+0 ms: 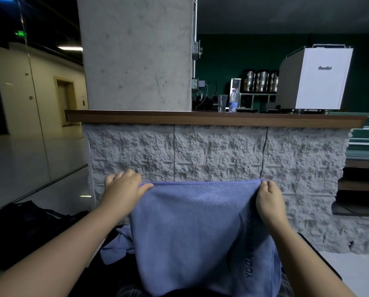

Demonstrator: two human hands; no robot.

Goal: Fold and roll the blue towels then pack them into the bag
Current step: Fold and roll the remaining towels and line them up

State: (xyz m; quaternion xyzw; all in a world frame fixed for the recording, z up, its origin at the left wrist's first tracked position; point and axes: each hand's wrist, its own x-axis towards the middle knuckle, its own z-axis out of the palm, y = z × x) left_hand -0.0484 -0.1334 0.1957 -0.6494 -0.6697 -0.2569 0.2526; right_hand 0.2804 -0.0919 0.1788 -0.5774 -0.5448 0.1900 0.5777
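A blue towel (192, 228) hangs stretched in the air in front of me, its stitched top edge held level. Dark lettering runs down its right side. My left hand (123, 189) pinches the top left corner between thumb and fingers. My right hand (268, 200) pinches the top right corner. Another blue towel (117, 245) lies crumpled lower left, partly hidden behind the held one. A dark bag (27, 230) lies on the floor at the left.
A rough stone counter front (217, 155) with a wooden ledge (200, 118) stands close ahead, under a concrete pillar (136, 52). A water bottle (233, 101), a glass and a white machine (316, 80) sit on the counter. Pale floor (29, 163) stretches to the left.
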